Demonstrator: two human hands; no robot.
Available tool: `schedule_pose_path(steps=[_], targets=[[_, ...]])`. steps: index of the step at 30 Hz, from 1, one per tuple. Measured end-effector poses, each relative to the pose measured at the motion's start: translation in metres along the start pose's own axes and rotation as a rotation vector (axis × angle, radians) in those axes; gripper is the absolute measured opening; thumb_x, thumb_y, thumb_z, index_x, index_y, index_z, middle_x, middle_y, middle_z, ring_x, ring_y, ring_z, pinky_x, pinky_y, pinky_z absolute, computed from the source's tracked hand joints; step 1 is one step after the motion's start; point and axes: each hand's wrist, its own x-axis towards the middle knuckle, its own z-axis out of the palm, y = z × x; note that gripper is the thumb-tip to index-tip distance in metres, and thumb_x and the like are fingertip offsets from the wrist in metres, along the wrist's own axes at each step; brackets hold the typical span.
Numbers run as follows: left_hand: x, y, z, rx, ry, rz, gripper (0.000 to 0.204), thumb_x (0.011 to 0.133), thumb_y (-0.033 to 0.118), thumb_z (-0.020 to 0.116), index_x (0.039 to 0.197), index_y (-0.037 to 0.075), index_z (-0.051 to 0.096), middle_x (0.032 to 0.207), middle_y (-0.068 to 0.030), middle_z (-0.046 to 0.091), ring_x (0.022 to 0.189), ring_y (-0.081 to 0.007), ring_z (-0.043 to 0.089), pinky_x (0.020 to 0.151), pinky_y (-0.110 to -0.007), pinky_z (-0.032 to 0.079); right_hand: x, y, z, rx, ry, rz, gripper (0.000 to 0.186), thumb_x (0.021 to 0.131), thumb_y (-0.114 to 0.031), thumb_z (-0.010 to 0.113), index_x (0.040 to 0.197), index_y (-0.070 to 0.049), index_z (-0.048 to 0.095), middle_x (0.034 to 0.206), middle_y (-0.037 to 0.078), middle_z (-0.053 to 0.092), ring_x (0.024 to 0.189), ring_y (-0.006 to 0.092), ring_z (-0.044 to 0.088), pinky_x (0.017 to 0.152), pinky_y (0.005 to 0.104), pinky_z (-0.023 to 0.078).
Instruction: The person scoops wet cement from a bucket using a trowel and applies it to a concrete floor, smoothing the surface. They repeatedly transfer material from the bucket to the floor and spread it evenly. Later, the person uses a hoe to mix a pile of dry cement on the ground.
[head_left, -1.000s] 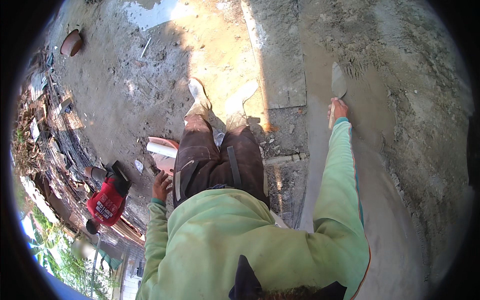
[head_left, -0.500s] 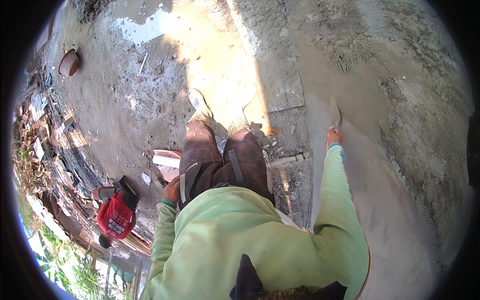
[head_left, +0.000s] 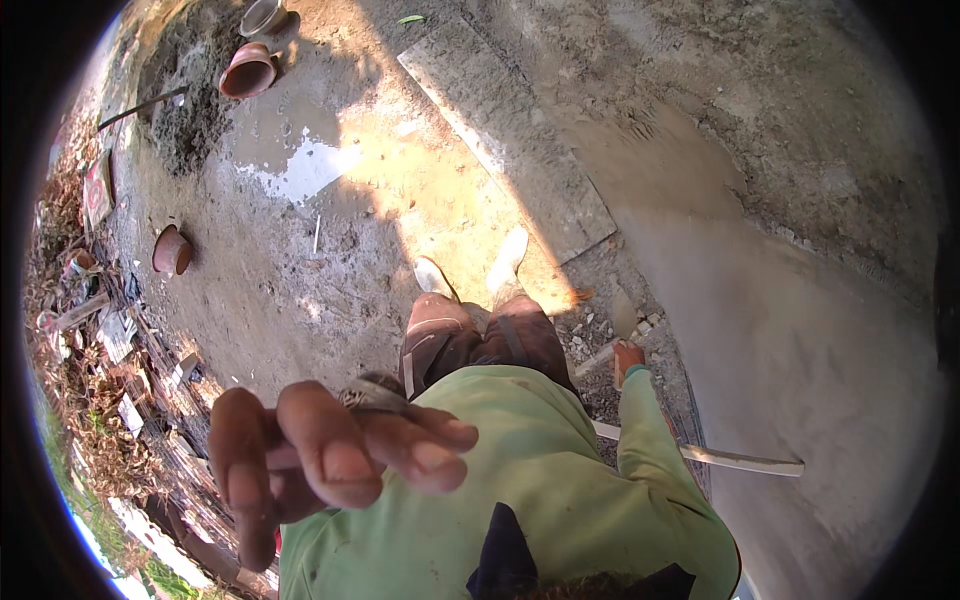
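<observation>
My left hand (head_left: 340, 445) is raised close to the camera, its fingers bent and spread with nothing seen between them; its forearm is hidden. A dark patterned item (head_left: 372, 391) shows just behind it, too covered to name. Low at my right side, my right hand (head_left: 628, 357) is closed on a trowel, whose pale blade (head_left: 623, 313) points away from me over rubble. Smooth wet cement (head_left: 770, 330) spreads along my right. A long pale strip (head_left: 745, 460) passes beneath my right arm and reaches across that surface.
A flat board (head_left: 520, 140) lies ahead, beyond my boots (head_left: 508, 258). Reddish tubs (head_left: 172, 250) stand on the rough ground at left and far left, near a dark heap of mortar (head_left: 185, 85) with a long handle across it. Scrap and dry leaves (head_left: 110, 370) line the left edge.
My left hand has come up from beside my thigh toward the camera. My right hand has drawn the trowel back off the wet cement. The view has shifted, bringing more tubs in.
</observation>
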Motion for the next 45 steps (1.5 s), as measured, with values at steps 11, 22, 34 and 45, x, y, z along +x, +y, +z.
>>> schedule_pose_path(steps=[11, 22, 34, 45], targets=[[0.027, 0.078, 0.026, -0.123, 0.327, -0.482, 0.024, 0.1, 0.026, 0.05, 0.12, 0.014, 0.052, 0.132, -0.0107, 0.053, 0.092, -0.0417, 0.068, 0.102, -0.068, 0.03, -0.001, 0.018, 0.112, 0.088, 0.071, -0.305, 0.035, 0.089, -0.025, 0.065, 0.112, 0.001, 0.061, 0.094, 0.012, 0.066, 0.082, 0.0217, 0.064, 0.073, 0.0373, 0.051], [-0.038, -0.113, -0.247, 0.457, 0.847, -0.474, 0.079, 0.088, 0.048, 0.061, 0.149, 0.009, 0.029, 0.152, -0.0196, 0.03, 0.115, -0.0309, 0.055, 0.096, -0.046, 0.047, 0.174, -0.068, 0.166, 0.033, 0.177, -0.183, 0.035, 0.093, -0.034, 0.058, 0.112, -0.005, 0.061, 0.088, 0.013, 0.066, 0.069, 0.0265, 0.065, 0.062, 0.0435, 0.052], [-0.264, -0.293, -0.605, 0.433, 1.065, -1.228, 0.053, 0.091, 0.006, 0.062, 0.14, 0.008, 0.041, 0.134, -0.0068, 0.047, 0.106, -0.0148, 0.053, 0.087, -0.029, 0.046, 0.477, -0.04, 0.222, 0.63, 0.316, 0.206, 0.034, 0.098, -0.037, 0.053, 0.116, -0.01, 0.06, 0.084, 0.007, 0.061, 0.06, 0.0199, 0.059, 0.052, 0.0369, 0.05], [-0.204, -0.277, -0.7, 0.472, 1.178, -1.035, 0.051, 0.093, 0.028, 0.064, 0.137, 0.008, 0.046, 0.13, -0.0074, 0.057, 0.103, -0.0185, 0.06, 0.086, -0.035, 0.049, 0.55, -0.31, 0.34, 0.473, 0.253, -0.151, 0.03, 0.096, -0.03, 0.055, 0.114, -0.007, 0.059, 0.08, 0.009, 0.063, 0.055, 0.0193, 0.06, 0.047, 0.0358, 0.05]])
